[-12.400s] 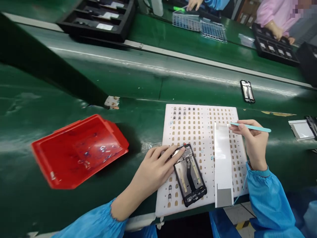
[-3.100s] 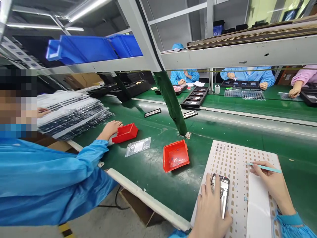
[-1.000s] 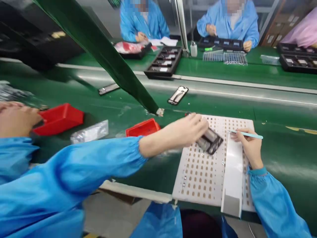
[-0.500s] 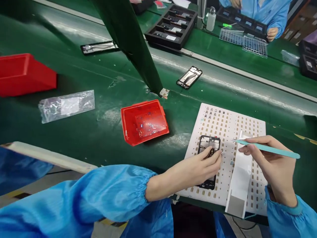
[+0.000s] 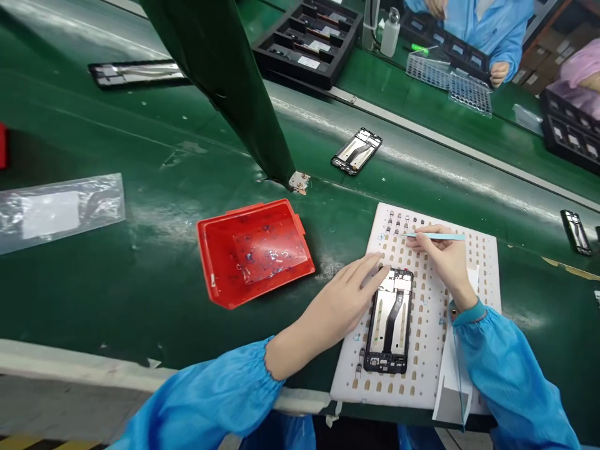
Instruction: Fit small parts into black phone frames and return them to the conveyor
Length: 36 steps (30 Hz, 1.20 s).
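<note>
A phone frame [image 5: 389, 325] with a dark ribbon cable down its middle lies on a white foam board [image 5: 426, 381] full of slots. My left hand [image 5: 340, 297] rests at the frame's upper left corner, fingers stretched out. Teal tweezers [image 5: 440, 237] are pinched in my right hand [image 5: 443, 259], over the upper part of the board. Their tip points left, near the small dark parts [image 5: 397, 224] set in rows at the board's upper left. Whether the tip touches one is too small to tell. A white strip [image 5: 450, 394] lies on the board below my right wrist.
Left of the board stands a red bin [image 5: 255, 250] with tiny bits inside. A green slanted post [image 5: 229, 94] rises behind it. More phone frames [image 5: 357, 151] lie further back. A black tray [image 5: 307, 47] and a co-worker's blue sleeve [image 5: 509, 44] are beyond.
My left hand has slid off the phone frame's middle to its upper left, uncovering the cable. My right hand has carried the tweezers left and away from me, to the small parts.
</note>
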Tool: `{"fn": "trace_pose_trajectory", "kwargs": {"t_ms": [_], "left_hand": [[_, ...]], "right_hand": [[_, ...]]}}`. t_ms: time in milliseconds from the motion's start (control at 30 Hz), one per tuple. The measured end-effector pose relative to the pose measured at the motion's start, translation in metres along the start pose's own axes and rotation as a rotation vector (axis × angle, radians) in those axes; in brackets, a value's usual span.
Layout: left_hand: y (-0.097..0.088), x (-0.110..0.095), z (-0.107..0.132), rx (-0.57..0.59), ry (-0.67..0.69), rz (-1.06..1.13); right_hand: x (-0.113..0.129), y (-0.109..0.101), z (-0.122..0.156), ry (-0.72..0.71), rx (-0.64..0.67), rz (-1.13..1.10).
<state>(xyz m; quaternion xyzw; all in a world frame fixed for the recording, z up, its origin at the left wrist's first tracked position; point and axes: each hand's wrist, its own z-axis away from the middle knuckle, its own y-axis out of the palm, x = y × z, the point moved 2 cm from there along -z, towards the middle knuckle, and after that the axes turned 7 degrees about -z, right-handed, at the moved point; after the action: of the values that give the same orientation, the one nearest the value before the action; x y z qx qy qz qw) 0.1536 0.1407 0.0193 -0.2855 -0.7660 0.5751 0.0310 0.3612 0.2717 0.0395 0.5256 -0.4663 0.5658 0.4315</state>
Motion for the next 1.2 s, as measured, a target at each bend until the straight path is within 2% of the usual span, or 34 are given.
{"fn": "trace_pose_trajectory", "kwargs": {"t_ms": [67, 167, 667, 900, 1000, 1100, 1200], "left_hand": [[0.002, 0.003, 0.001, 0.002, -0.01, 0.056], [0.002, 0.003, 0.001, -0.005, -0.016, 0.081], [0.001, 0.002, 0.001, -0.004, -0.008, 0.093], [0.002, 0.004, 0.002, -0.039, -0.027, 0.155], [-0.005, 0.006, -0.001, -0.116, -0.135, 0.337], [-0.019, 0.004, -0.007, -0.277, -0.25, 0.507], [-0.034, -0.003, -0.013, -0.356, -0.248, 0.569]], "right_hand": [[-0.014, 0.002, -0.006, 0.02, -0.009, -0.023], [-0.02, 0.001, -0.005, 0.007, -0.043, -0.024], [-0.016, 0.002, -0.001, 0.045, -0.033, -0.032], [-0.012, 0.002, -0.002, 0.017, -0.082, -0.076], [-0.001, 0.0, 0.013, 0.012, -0.067, -0.077], [0.014, 0.001, 0.041, 0.033, 0.007, -0.093], [0.028, 0.004, 0.069, 0.055, 0.08, -0.121]]}}
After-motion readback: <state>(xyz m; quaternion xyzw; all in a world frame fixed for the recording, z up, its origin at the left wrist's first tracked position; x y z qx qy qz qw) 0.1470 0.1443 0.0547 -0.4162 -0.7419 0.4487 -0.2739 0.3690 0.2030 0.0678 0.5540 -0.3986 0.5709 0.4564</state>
